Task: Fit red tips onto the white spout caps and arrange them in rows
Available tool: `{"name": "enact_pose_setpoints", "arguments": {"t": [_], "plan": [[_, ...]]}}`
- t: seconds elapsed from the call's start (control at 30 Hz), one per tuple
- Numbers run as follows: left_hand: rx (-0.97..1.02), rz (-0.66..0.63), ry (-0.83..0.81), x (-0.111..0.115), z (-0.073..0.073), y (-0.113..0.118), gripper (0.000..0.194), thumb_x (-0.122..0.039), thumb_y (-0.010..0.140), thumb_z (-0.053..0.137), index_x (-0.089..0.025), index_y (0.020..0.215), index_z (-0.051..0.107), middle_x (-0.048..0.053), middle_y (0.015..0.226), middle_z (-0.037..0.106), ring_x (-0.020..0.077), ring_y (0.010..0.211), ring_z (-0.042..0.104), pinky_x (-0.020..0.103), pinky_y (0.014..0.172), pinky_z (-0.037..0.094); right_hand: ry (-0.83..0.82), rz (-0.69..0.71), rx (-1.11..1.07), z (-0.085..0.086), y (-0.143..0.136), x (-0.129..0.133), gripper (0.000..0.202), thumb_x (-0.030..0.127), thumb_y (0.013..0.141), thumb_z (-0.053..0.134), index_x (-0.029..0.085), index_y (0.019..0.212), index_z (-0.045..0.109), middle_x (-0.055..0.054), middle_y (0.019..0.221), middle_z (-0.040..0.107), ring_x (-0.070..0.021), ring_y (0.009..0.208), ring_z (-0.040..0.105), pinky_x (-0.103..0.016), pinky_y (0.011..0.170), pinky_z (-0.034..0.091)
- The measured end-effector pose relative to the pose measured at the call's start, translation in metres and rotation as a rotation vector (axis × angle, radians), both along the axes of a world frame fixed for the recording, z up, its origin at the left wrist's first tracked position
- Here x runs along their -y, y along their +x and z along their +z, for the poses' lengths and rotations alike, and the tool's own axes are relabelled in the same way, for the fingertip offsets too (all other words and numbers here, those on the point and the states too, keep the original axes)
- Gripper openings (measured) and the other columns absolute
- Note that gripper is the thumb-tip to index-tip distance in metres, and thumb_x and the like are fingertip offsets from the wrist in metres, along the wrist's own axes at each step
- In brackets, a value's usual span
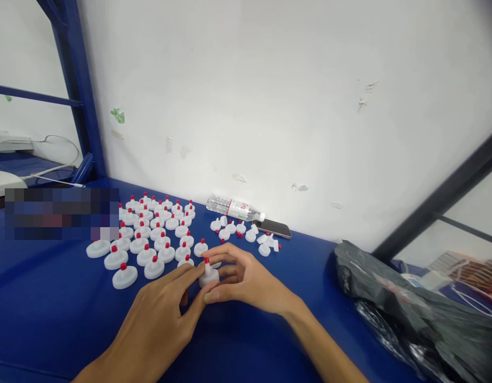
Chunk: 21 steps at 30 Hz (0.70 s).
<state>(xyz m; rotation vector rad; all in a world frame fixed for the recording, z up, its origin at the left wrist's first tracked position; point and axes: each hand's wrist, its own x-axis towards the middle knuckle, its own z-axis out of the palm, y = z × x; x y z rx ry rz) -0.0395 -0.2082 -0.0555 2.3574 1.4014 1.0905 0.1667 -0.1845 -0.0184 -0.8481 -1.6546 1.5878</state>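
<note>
Both my hands meet around one white plastic nozzle cap [208, 275] with a red tip, held upright over the blue table. My left hand [166, 303] pinches it from the left, fingertips near the red tip and thumb at the base. From the right, my right hand [246, 279] grips its wide round base with thumb and curled fingers. Just beyond and to the left stand many similar red-tipped nozzle caps [124, 276] in loose rows. Past my right hand lie loose white nozzle parts [264, 249] and small red tips [240, 234].
A clear plastic bottle [234, 206] lies on its side near the wall, beside a dark phone [273, 228]. On the right, a grey plastic bag [413, 303] covers the table edge. Blue metal posts [80, 80] rise at left. A blurred-out patch hides the left part of the table.
</note>
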Motion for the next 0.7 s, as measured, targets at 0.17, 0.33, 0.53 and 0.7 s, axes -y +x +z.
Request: {"name": "enact_pose_setpoints", "arguments": {"t": [0.17,0.33,0.53,0.7], "plan": [[0.067,0.054,-0.002,0.0005,0.0047,0.0019,0.035,-0.05,0.099,0.052,-0.03,0.123,0.066,-0.007,0.066,0.066,0.0139,0.048,0.059,0.025,0.05,0.045,-0.062,0.024,-0.064,-0.0033,0.0045,-0.0051,0.058,0.025,0.073,0.092,0.03,0.125,0.067,-0.004,0.118,0.07,-0.0199,0.103,0.073,-0.032,0.089,0.056],[0.177,0.072,-0.048,0.0029,0.0064,0.0021,0.051,-0.055,0.099,0.052,-0.031,0.143,0.044,-0.006,0.087,0.074,0.0099,0.042,0.055,0.024,0.051,0.05,-0.073,0.019,-0.117,-0.0049,0.0054,-0.0067,0.055,0.024,0.074,0.091,0.027,0.124,0.068,-0.004,0.11,0.075,-0.0228,0.107,0.074,-0.036,0.094,0.055],[0.103,0.033,-0.011,0.0028,0.0015,0.0022,0.054,-0.049,0.102,0.048,-0.037,0.152,0.033,-0.006,0.088,0.074,0.0108,0.045,0.056,0.022,0.05,0.048,-0.075,-0.055,-0.119,-0.0082,0.004,-0.0084,0.054,0.023,0.068,0.093,0.026,0.117,0.072,-0.003,0.109,0.077,-0.021,0.103,0.074,-0.034,0.093,0.056],[0.128,0.046,-0.04,0.0019,0.0024,0.0016,0.054,-0.052,0.102,0.048,-0.038,0.152,0.033,-0.007,0.092,0.075,0.0094,0.043,0.056,0.022,0.051,0.05,-0.042,-0.069,-0.143,-0.0091,0.0015,-0.0089,0.052,0.02,0.065,0.094,0.025,0.113,0.074,-0.002,0.105,0.077,-0.0196,0.1,0.074,-0.032,0.089,0.057]]}}
